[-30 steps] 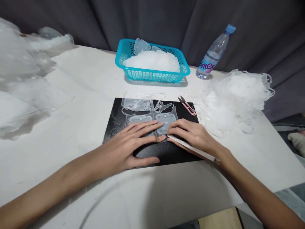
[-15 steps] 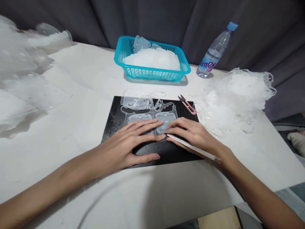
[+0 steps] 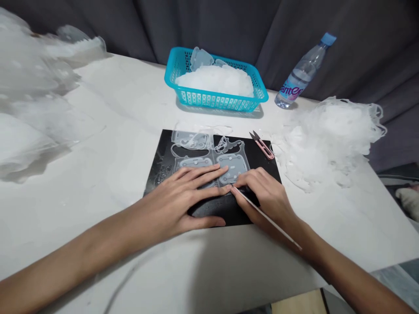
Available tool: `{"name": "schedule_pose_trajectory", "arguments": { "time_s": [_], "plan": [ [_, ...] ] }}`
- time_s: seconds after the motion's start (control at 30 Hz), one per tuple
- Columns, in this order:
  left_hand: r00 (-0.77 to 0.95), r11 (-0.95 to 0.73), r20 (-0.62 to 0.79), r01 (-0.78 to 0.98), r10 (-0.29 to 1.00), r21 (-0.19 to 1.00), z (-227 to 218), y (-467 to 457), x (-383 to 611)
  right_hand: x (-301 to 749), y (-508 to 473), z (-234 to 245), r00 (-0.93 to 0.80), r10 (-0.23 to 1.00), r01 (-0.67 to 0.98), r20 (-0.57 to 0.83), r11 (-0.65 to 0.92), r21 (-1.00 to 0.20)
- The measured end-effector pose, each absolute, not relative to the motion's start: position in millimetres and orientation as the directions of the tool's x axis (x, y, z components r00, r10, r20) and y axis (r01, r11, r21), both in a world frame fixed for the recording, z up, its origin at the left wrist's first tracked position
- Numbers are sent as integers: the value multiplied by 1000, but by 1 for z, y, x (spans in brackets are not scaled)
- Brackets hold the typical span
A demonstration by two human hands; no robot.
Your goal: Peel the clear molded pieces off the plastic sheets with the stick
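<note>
My left hand [image 3: 186,194] lies flat with its fingers spread, pressing on a translucent silicone-like sheet [image 3: 232,168] with moulded rounded panels. Beneath the sheet is a black mat [image 3: 225,209]. Pinched in the closed fingers of my right hand [image 3: 265,192] is a slim white pen-like tool [image 3: 266,218], its dark tip down at the lower edge of the right panel. That tip is close beside my left index finger. Loose thin strips [image 3: 196,141] lie over the sheet's upper part. My left palm and fingers hide much of the left panel.
Pink thread snips [image 3: 262,146] lie at the mat's upper right. Behind stands a turquoise basket [image 3: 219,100] of translucent pieces, with a water bottle [image 3: 303,74] to its right. Tangled translucent scraps [image 3: 334,135] are heaped on the right, more translucent sheets [image 3: 29,109] on the left.
My right hand has turned, and the tool now slants more steeply toward me, its tip still near the panel's lower edge. The view has shifted slightly; my left hand stays on the sheet.
</note>
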State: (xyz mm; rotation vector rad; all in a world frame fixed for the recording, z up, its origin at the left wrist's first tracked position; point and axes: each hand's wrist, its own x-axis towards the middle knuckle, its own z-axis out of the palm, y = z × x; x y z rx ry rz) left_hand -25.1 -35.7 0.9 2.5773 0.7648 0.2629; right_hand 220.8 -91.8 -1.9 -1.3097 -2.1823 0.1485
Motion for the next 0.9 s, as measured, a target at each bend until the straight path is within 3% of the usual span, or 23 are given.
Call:
{"name": "schedule_pose_trajectory", "arguments": {
  "time_s": [0.4, 0.9],
  "plan": [
    [829, -755, 41, 485, 557, 442, 2, -40, -25, 222, -92, 2, -331, 853, 731, 404, 503, -462],
    [837, -781, 76, 467, 541, 415, 2, -39, -27, 212, -95, 3, -360, 837, 820, 413, 494, -288]
  ]
}}
